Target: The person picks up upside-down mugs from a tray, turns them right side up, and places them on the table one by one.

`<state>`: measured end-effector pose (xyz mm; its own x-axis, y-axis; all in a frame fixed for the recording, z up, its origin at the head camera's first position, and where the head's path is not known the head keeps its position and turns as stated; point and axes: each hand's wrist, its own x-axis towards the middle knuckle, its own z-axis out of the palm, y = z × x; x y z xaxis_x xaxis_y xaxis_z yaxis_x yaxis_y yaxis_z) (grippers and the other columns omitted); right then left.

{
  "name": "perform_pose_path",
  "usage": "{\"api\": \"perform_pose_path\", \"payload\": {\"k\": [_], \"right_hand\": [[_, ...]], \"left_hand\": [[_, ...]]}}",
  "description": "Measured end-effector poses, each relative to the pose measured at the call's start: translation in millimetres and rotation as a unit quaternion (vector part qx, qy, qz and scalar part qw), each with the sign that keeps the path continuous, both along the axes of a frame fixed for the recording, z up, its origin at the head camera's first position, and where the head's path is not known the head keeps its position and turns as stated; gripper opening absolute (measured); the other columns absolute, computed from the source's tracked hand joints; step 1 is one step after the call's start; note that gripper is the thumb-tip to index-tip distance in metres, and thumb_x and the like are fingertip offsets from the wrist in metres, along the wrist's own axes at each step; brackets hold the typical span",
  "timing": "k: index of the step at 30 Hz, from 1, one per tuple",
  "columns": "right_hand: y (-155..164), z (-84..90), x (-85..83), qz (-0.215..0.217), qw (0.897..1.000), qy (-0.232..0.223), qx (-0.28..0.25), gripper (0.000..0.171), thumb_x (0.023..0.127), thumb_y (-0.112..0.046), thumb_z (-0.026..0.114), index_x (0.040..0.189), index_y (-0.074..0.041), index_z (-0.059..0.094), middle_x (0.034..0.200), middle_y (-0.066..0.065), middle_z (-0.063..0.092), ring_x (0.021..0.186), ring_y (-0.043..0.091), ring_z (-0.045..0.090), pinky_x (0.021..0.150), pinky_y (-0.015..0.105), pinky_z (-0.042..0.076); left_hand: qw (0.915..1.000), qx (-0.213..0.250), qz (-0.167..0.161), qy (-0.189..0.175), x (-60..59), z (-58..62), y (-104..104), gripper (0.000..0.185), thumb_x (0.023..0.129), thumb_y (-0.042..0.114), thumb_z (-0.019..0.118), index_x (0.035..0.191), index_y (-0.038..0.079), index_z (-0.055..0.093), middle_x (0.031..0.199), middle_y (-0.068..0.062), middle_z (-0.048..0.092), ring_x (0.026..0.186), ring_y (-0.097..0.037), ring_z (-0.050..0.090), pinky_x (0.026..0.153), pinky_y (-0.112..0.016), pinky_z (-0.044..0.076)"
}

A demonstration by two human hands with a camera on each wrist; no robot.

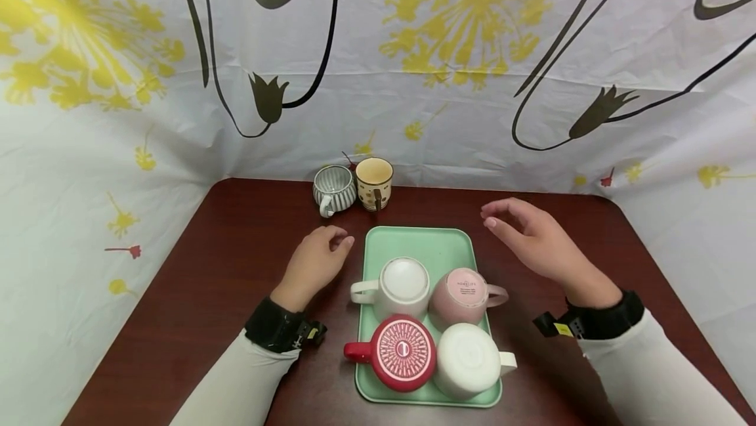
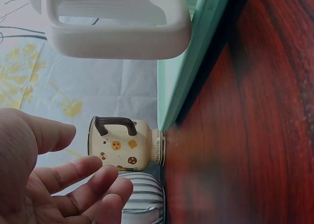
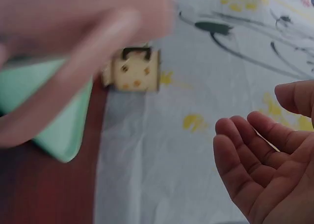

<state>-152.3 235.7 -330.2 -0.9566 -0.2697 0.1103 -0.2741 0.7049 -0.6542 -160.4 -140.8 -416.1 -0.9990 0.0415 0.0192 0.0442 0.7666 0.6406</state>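
On a green tray [image 1: 420, 242] several mugs stand upside down: a white mug [image 1: 405, 281] at back left, a pink mug [image 1: 457, 301] at back right, a red mug [image 1: 403, 352] at front left and another white mug [image 1: 468, 357] at front right. My left hand [image 1: 319, 258] hovers left of the tray, fingers loosely bent around nothing. Its nearest things are the back-left white mug's handle [image 2: 122, 45] and the striped cup [image 1: 334, 190]. To the right of the tray, my right hand [image 1: 534, 239] is raised with relaxed fingers, holding nothing. Beside the striped cup is an upright cream cup [image 1: 375, 183] with a dark handle.
The dark red-brown table [image 1: 236, 268] extends to both sides of the tray. A white patterned cloth [image 1: 449, 130] hangs behind the table and along its sides. The two upright cups stand near the back edge.
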Motion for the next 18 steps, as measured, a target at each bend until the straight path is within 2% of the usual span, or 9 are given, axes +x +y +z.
{"api": "perform_pose_path", "payload": {"k": [3,9,11,18], "right_hand": [[12.9,-18.1,6.5,-0.021,1.0,0.009,0.011,0.036,0.108,-0.04,0.056,0.134,-0.016,0.063,0.132,0.005,0.067,0.121,0.025,0.062,0.095,0.044,0.05],[36.2,-46.8,19.6,-0.059,0.998,0.015,0.023,0.038,0.108,-0.041,0.055,0.135,-0.015,0.062,0.131,0.007,0.067,0.119,0.026,0.062,0.086,0.021,0.049],[41.3,-52.3,22.3,-0.062,0.998,0.015,0.025,0.039,0.108,-0.04,0.056,0.135,-0.014,0.062,0.131,0.008,0.067,0.117,0.027,0.062,0.083,0.017,0.049],[51.3,-60.7,26.9,-0.042,0.999,0.008,0.033,0.037,0.107,-0.038,0.058,0.134,-0.013,0.063,0.128,0.007,0.068,0.106,0.014,0.066,0.081,0.023,0.054]], "left_hand": [[1.0,0.0,0.002,-0.004,0.2,0.3,-0.4,0.038,0.105,0.04,0.061,0.13,0.012,0.068,0.119,-0.007,0.068,0.109,-0.024,0.066,0.093,-0.045,0.056],[0.9999,-0.002,0.0,-0.011,-0.4,1.9,1.1,0.039,0.104,0.041,0.061,0.13,0.012,0.068,0.121,-0.007,0.068,0.109,-0.025,0.066,0.093,-0.046,0.056],[0.9999,-0.003,-0.002,-0.011,-0.6,1.8,1.1,0.039,0.104,0.04,0.061,0.13,0.012,0.068,0.12,-0.007,0.068,0.109,-0.025,0.066,0.094,-0.046,0.056],[0.9999,-0.002,-0.001,-0.011,-0.1,1.9,1.0,0.039,0.104,0.039,0.061,0.131,0.011,0.067,0.121,-0.008,0.069,0.111,-0.026,0.066,0.095,-0.047,0.056]]}}
